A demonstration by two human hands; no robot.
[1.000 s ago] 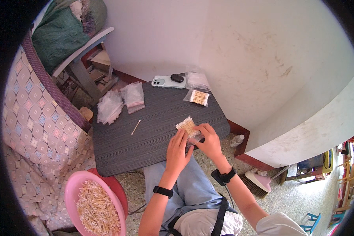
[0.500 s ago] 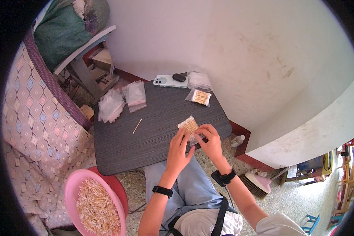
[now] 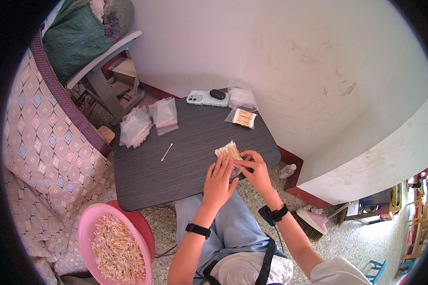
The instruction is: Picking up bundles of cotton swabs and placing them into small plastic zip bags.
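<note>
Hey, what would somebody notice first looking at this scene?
Both hands, left hand and right hand, press a bundle of cotton swabs at the near right edge of the dark table. At lower left, a pink basin is heaped with loose swabs.

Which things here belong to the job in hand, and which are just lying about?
In the job: bundle of cotton swabs held by left hand and right hand; pink basin of swabs; empty clear bags; filled bag; stray swab.
Lying about: phone, small black object, hand broom, plastic bottle.
</note>
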